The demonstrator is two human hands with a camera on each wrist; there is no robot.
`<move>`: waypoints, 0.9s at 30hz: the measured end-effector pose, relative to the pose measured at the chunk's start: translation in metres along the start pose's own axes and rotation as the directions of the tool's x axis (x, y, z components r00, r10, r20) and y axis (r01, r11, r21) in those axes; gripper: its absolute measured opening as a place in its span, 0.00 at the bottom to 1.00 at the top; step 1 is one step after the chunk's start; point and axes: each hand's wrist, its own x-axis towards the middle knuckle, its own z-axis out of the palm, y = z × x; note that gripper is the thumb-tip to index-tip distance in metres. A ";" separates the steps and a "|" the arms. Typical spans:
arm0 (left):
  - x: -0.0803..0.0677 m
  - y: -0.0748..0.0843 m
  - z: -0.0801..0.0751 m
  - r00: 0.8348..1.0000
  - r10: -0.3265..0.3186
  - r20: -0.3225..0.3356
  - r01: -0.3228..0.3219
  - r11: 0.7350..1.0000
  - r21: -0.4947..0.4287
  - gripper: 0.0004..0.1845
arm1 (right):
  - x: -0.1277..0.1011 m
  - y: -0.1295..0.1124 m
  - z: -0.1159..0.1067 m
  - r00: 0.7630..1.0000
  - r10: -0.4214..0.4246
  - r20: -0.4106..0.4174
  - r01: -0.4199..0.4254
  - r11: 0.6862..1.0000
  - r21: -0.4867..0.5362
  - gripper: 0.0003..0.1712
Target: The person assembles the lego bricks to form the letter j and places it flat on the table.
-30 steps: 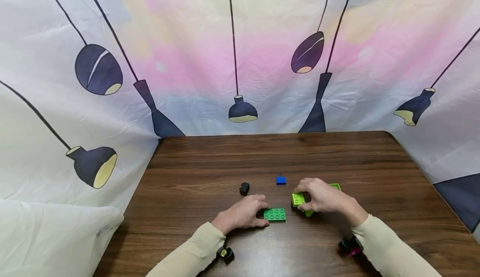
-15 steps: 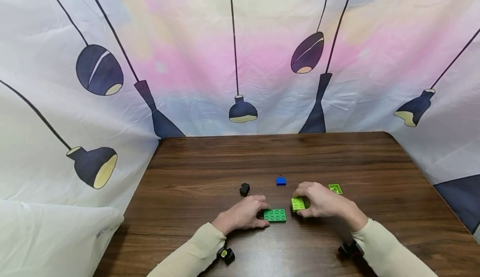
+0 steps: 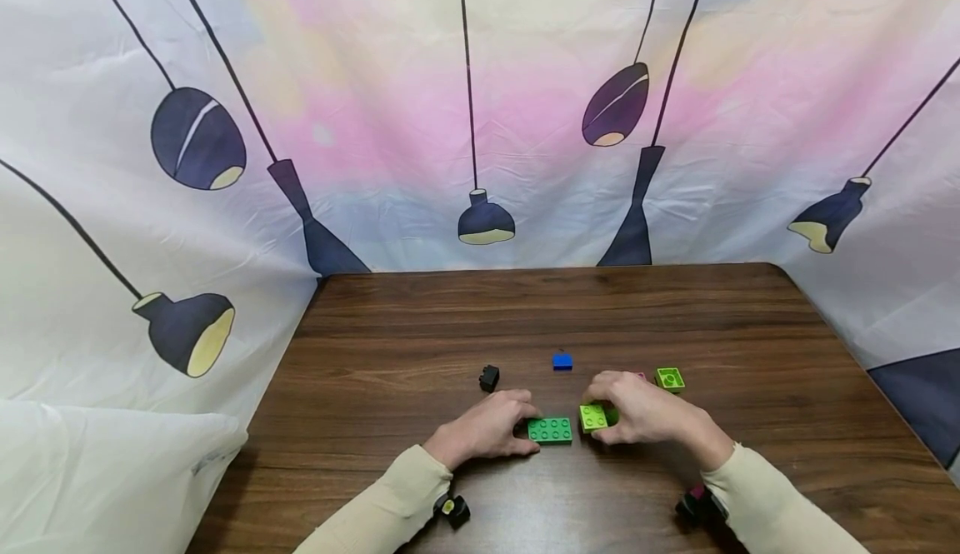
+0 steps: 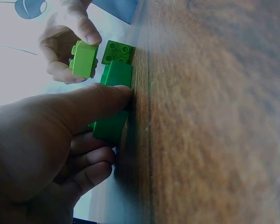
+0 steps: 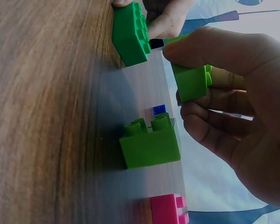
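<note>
"Lime brick (image 3: 593,417), you say. Where is it?"

"Pinched between the right hand's (image 3: 645,404) thumb and fingers, lifted clear of the table (image 3: 420,312), its 4 studs upward."

"And how does it handle?"

"Light and stiff, I'd judge: hard plastic, a little slick on the flat walls, hardly fragile. Best held by 2 opposite sides, low down, so the studs stay free."

"What about the other grip?"

"Left hand (image 3: 487,425) pinches the dark green brick (image 3: 550,431) down on the wood, thumb on the near side, fingers on the far side. That leaves its right end bare, just beside the lime brick."

"Anything in the way?"

"Under the right hand, a lower lime brick (image 5: 149,151) seems to lie on its side, studs toward the left hand. It crowds the fingers most. A pink brick (image 5: 164,210) sits just beyond those knuckles, with a hollow lime brick (image 3: 670,379) to its right."

"Farther out?"

"Blue brick (image 3: 562,361) beyond the gap between the 2 grips; black brick (image 3: 489,378) just past the left fingers. Neither blocks anything."
</note>
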 end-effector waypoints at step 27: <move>0.001 0.000 -0.001 1.000 -0.022 0.007 0.022 0.999 -0.028 0.21 | -0.001 -0.008 0.005 0.997 0.003 0.074 -0.003 1.000 -0.002 0.20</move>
